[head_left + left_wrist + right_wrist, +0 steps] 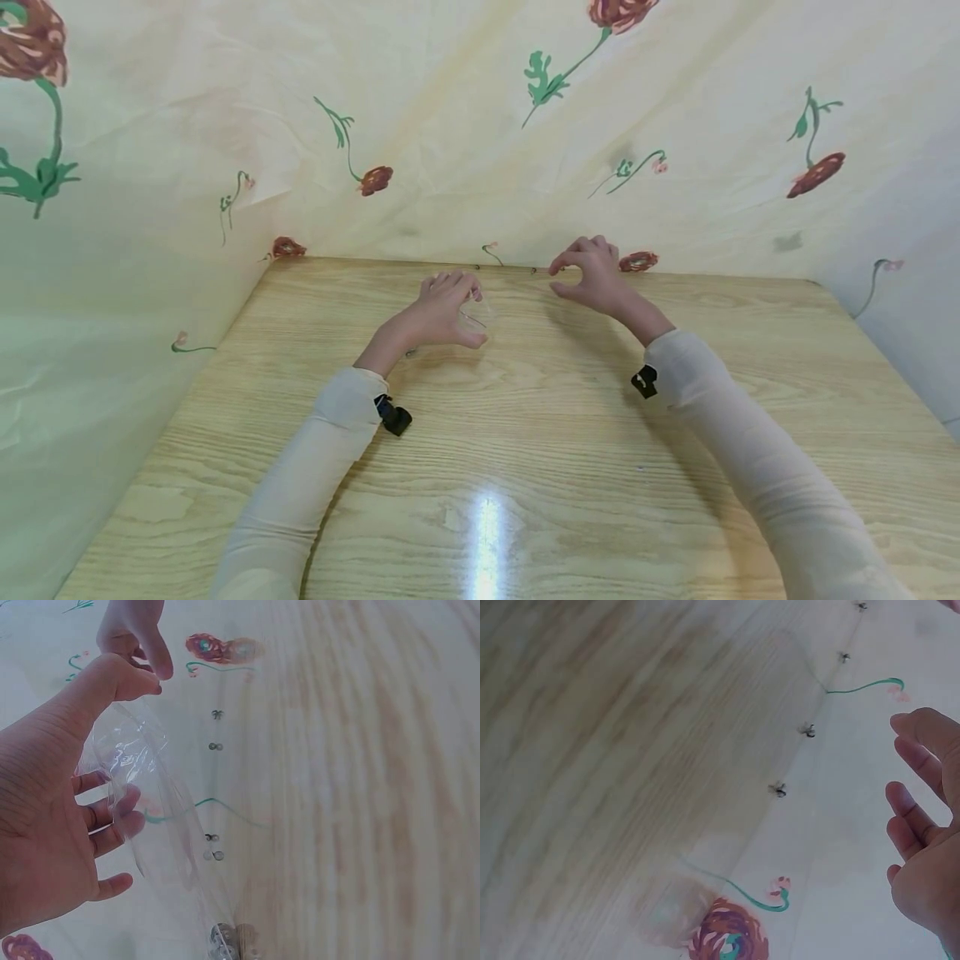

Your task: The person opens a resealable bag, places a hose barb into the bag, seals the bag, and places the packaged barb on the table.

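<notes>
My left grip (448,310) has hold of a clear plastic bag (161,806), the thumb on 1 side and the bent fingers on the other, with a wide gap between the tips. The bag hangs at those fingers, near the back edge of the desk (525,400); its film is so see-through that its full outline is hard to follow. At its end, by the bottom of the left wrist view, rounded shiny pieces (223,941) sit clustered, though I cannot tell whether they lie inside the film or behind it.

My right grip (592,275) is about half open, thumb and forefinger curved well apart, with nothing visible between them. It is above the desk on the right of the bag, the 2 thumbs apart from each other in the head view.

Along the seam where the desk meets a pale flowered cloth (450,125), 4 small dark pieces (807,730) show in a spaced row in the right wrist view; they are too small to make out clearly. I wear pale sleeves (772,467), with a black device (396,417) at each wrist.
</notes>
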Tool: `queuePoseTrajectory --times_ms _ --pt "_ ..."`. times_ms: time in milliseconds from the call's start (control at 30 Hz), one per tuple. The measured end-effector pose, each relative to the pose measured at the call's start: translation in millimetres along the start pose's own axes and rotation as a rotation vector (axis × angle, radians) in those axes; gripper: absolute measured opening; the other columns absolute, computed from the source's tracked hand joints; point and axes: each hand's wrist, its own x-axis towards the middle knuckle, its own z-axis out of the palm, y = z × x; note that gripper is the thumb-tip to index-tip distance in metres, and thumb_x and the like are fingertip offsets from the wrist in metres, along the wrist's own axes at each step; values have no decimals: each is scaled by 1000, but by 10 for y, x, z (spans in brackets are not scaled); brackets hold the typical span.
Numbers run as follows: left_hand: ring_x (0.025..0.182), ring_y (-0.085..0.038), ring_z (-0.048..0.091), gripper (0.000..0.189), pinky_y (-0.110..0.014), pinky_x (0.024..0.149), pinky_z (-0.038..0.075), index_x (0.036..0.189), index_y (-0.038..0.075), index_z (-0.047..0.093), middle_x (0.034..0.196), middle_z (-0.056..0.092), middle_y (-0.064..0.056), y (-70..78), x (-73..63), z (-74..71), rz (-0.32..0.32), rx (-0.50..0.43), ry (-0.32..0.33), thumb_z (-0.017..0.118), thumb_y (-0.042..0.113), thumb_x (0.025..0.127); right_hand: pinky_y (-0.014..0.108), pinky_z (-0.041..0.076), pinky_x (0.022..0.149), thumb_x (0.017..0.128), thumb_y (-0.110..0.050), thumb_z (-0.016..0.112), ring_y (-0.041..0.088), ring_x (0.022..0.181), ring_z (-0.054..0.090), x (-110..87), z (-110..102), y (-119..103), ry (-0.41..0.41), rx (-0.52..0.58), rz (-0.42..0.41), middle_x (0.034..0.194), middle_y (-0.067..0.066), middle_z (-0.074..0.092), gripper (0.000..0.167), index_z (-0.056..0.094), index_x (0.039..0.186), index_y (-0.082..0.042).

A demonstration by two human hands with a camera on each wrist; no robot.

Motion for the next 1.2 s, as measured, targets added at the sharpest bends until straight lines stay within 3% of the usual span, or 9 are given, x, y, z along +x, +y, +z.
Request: queuePoseTrajectory --times_ms 167,400,1200 --pt "111 -29 37 60 -56 106 19 121 5 48 121 50 -14 -4 2 7 1 7 -2 78 39 82 63 19 101 88 -11 76 40 106 36 26 -3 61 -17 -6 39 114 21 55 17 74 103 -2" --pt "109 -29 36 59 -54 102 20 120 5 47 119 50 -14 -18 6 14 8 11 2 78 38 82 59 19 98 89 -13 76 37 103 33 76 3 131 -60 -18 102 114 20 53 21 73 107 -2" --pt "109 -27 35 58 -52 101 20 121 6 47 120 49 -15 -20 5 21 9 15 -3 77 37 82 61 18 103 90 -16 74 40 111 35 176 45 283 -150 -83 179 117 23 53 30 70 116 -3"
